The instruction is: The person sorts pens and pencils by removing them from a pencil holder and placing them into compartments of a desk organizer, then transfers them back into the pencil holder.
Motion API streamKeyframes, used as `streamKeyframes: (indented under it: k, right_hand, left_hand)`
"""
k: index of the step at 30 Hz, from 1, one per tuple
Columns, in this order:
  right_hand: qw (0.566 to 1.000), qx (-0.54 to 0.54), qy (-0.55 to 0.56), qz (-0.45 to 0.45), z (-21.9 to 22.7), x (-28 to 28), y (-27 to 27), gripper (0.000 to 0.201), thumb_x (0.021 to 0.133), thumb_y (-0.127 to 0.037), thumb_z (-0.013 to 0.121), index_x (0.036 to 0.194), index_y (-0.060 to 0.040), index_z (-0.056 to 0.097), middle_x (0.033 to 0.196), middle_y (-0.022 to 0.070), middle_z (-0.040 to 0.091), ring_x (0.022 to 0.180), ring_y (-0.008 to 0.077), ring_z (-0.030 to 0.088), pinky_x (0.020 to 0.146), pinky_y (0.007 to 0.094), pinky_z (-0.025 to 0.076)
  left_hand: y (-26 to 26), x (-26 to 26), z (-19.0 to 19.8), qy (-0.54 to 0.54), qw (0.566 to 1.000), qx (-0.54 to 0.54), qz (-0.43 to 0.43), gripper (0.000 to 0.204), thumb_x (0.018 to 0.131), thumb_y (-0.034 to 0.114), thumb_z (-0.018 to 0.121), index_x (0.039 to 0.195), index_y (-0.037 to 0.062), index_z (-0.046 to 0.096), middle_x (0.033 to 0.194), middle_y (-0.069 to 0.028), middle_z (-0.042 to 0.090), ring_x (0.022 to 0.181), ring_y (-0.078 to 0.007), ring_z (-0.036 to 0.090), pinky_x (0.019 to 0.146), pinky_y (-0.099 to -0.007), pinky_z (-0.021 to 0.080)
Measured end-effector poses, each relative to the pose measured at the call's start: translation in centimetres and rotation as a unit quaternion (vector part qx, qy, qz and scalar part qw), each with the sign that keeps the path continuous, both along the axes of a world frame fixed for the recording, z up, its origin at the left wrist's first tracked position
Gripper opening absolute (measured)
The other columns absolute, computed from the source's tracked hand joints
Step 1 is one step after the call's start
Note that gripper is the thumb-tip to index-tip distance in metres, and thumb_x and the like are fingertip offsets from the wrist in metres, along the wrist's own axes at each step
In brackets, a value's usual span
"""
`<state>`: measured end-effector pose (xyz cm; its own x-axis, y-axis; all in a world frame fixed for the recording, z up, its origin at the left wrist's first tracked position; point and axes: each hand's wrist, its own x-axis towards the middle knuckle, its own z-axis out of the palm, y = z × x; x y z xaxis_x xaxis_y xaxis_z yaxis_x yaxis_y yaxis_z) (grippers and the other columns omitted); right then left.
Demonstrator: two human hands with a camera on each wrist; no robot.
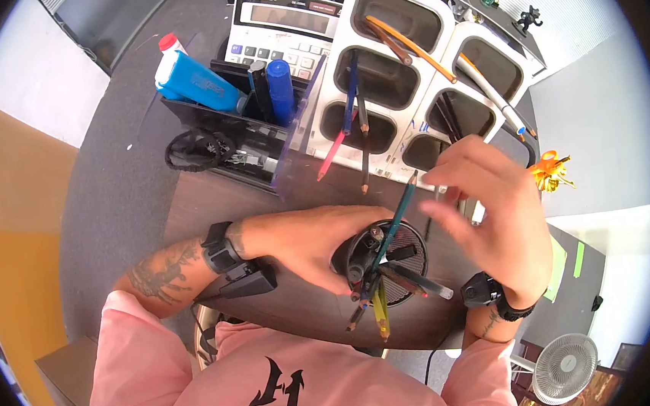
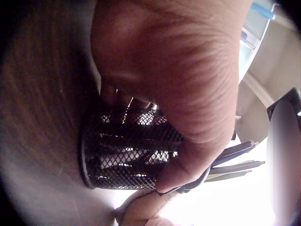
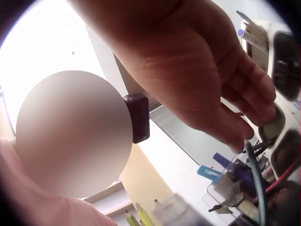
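My left hand (image 1: 305,243) grips a black mesh pen cup (image 2: 127,165), its thumb and fingers curled round the side. Several pencils and pens stick out of the cup, among them a yellow pencil (image 1: 381,313) and a dark pen with a grey end (image 1: 430,282). A teal pencil (image 1: 397,219) stands tilted in the cup, point up. Beside that point hovers my right hand (image 1: 497,208), thumb and forefinger bent with a gap between them. In the right wrist view, its fingertips are right at the tip of the teal pencil (image 3: 256,176).
Behind the cup stands a white organizer (image 1: 401,105) with dark compartments holding pencils and pens. To its left are a calculator (image 1: 281,35) and a black desk caddy (image 1: 212,120) with markers and a blue box. An orange figure (image 1: 550,171) sits at the right.
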<state>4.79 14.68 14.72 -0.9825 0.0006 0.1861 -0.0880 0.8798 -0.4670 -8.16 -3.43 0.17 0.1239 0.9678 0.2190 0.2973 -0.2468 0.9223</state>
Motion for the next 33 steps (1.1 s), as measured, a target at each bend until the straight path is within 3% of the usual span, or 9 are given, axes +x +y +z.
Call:
streamKeyframes:
  k: [6, 13, 15, 17, 19, 21, 23, 27, 33]
  right_hand:
    - [0.996, -0.01, -0.073, 0.046, -0.3, -0.5, -1.3, 0.036, 0.083, -0.016, 0.076, 0.114, -0.002, 0.062, 0.095, 0.0159, 0.063, 0.082, 0.0396, 0.065, 0.068, 0.0452, 0.052]
    - [0.985, -0.073, -0.073, 0.136, -0.3, -0.7, -0.4, 0.028, 0.083, -0.015, 0.077, 0.105, -0.0024, 0.067, 0.088, 0.0132, 0.064, 0.074, 0.034, 0.066, 0.066, 0.045, 0.052]
    - [0.984, -0.148, -0.047, 0.089, 2.1, 0.4, 0.3, 0.021, 0.08, -0.014, 0.081, 0.09, -0.0009, 0.068, 0.078, 0.0091, 0.065, 0.067, 0.0224, 0.064, 0.062, 0.0384, 0.049]
    - [0.976, -0.182, 0.112, 0.051, 2.2, 1.7, 1.7, 0.02, 0.075, -0.01, 0.085, 0.082, -0.0006, 0.068, 0.072, 0.0053, 0.064, 0.062, 0.0127, 0.057, 0.056, 0.0291, 0.042]
    - [0.964, -0.156, 0.214, -0.002, 2.4, 2.6, 2.3, 0.019, 0.072, -0.006, 0.084, 0.083, 0.0005, 0.069, 0.071, 0.0049, 0.065, 0.056, 0.0109, 0.052, 0.052, 0.024, 0.035]
    - [0.967, -0.135, 0.213, -0.044, 2.8, 2.7, 2.0, 0.015, 0.074, -0.001, 0.081, 0.083, -0.0001, 0.07, 0.07, 0.0045, 0.064, 0.055, 0.0104, 0.052, 0.049, 0.0241, 0.036]
    - [0.984, -0.001, 0.158, -0.076, 2.7, 1.9, 1.3, 0.011, 0.077, 0.003, 0.077, 0.083, -0.0005, 0.069, 0.07, 0.0052, 0.064, 0.06, 0.0097, 0.056, 0.051, 0.0235, 0.038]
    - [0.992, 0.075, 0.073, -0.066, -0.1, 0.2, 1.3, 0.016, 0.077, 0.001, 0.075, 0.091, -0.0022, 0.067, 0.081, 0.0118, 0.062, 0.07, 0.0329, 0.063, 0.061, 0.0396, 0.05]
    - [0.995, 0.077, -0.023, -0.058, 0.2, 0.6, 1.0, 0.022, 0.077, -0.002, 0.076, 0.096, -0.0036, 0.066, 0.089, 0.0131, 0.062, 0.076, 0.0372, 0.063, 0.065, 0.0449, 0.049]
  left_hand:
    - [-0.2, -0.1, -0.5, 0.033, 0.999, -0.008, 0.002, 0.104, 0.067, 0.035, 0.087, 0.147, -0.0063, 0.035, 0.141, -0.0274, 0.05, 0.131, -0.0387, 0.052, 0.109, -0.0441, 0.042]
    - [-0.1, -0.2, 1.2, 0.014, 0.999, -0.027, -0.012, 0.096, 0.067, 0.031, 0.085, 0.146, -0.0018, 0.039, 0.138, -0.0224, 0.054, 0.128, -0.0359, 0.055, 0.107, -0.0432, 0.043]
    - [-0.1, -0.1, 1.0, -0.007, 1.0, 0.009, -0.002, 0.093, 0.067, 0.028, 0.084, 0.144, 0.0002, 0.042, 0.135, -0.0202, 0.056, 0.124, -0.0345, 0.057, 0.105, -0.0422, 0.045]
    - [0.1, -0.1, 0.5, -0.013, 1.0, -0.004, -0.012, 0.095, 0.067, 0.03, 0.085, 0.146, -0.0002, 0.04, 0.137, -0.0206, 0.054, 0.127, -0.0353, 0.055, 0.108, -0.0433, 0.043]
    - [0.3, -0.2, 0.4, -0.017, 0.999, -0.015, -0.023, 0.098, 0.068, 0.032, 0.086, 0.147, -0.0006, 0.038, 0.14, -0.021, 0.052, 0.13, -0.036, 0.052, 0.11, -0.0444, 0.041]
    - [0.3, -0.2, 0.4, -0.021, 0.999, -0.02, -0.027, 0.098, 0.068, 0.034, 0.086, 0.147, -0.0001, 0.039, 0.139, -0.0203, 0.053, 0.131, -0.0352, 0.053, 0.11, -0.0439, 0.041]
    - [0.3, -0.2, 0.5, -0.028, 0.999, -0.024, -0.027, 0.098, 0.068, 0.033, 0.086, 0.147, -0.0002, 0.039, 0.139, -0.0198, 0.053, 0.131, -0.035, 0.053, 0.11, -0.0437, 0.041]
    - [0.4, -0.3, 0.8, -0.026, 0.999, -0.024, -0.035, 0.097, 0.068, 0.031, 0.085, 0.148, -0.0006, 0.039, 0.139, -0.0192, 0.053, 0.13, -0.0341, 0.053, 0.11, -0.0431, 0.041]
    - [0.3, -0.1, 0.2, -0.024, 0.999, -0.023, -0.028, 0.097, 0.068, 0.03, 0.085, 0.147, -0.0005, 0.039, 0.14, -0.0197, 0.052, 0.131, -0.0345, 0.052, 0.111, -0.044, 0.04]
